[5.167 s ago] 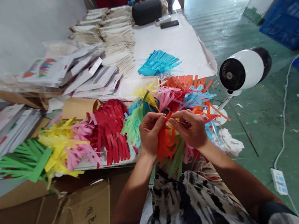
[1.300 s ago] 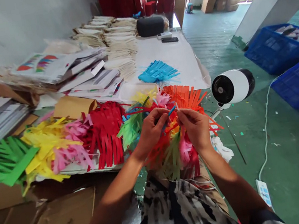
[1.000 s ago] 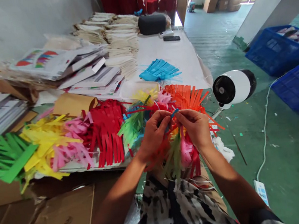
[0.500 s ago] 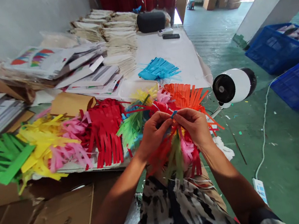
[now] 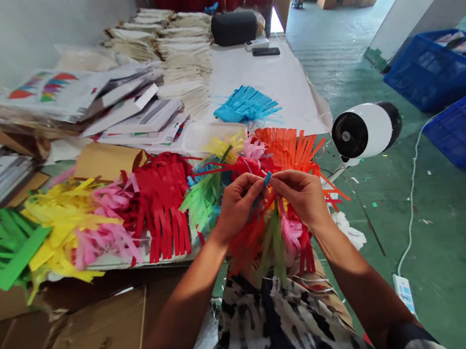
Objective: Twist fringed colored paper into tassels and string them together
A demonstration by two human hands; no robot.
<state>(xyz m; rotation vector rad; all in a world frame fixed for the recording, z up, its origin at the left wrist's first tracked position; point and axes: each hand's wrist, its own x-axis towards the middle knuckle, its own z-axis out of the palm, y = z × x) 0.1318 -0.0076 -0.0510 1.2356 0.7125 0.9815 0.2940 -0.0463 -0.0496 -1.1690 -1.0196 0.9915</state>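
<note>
A small blue paper strip (image 5: 268,178) is pinched between the fingertips of my left hand (image 5: 240,204) and my right hand (image 5: 302,192), which meet above the table's front edge. Both hands are closed. Below them hang paper tassels in orange, green and pink (image 5: 292,233), partly hidden by my fingers. Just beyond my hands lie orange fringed paper (image 5: 288,147) and a pale yellow tassel (image 5: 225,147). Left of my left hand are light green fringe (image 5: 202,200), red fringed paper (image 5: 165,203), pink tassels (image 5: 111,229), yellow fringe (image 5: 62,225) and green fringe (image 5: 1,246).
Blue fringed paper (image 5: 246,104) lies on the white table (image 5: 261,75), before a black case (image 5: 235,27) and a phone (image 5: 265,51). Paper stacks (image 5: 144,117) line the wall side. A white-and-black fan (image 5: 367,129) stands right. Blue crates (image 5: 429,72) and a power strip (image 5: 404,293) are on the floor.
The blue strip between my fingertips has turned to a steeper slant, and my fingers have shifted slightly around it. The view has moved a little; the other things lie as before.
</note>
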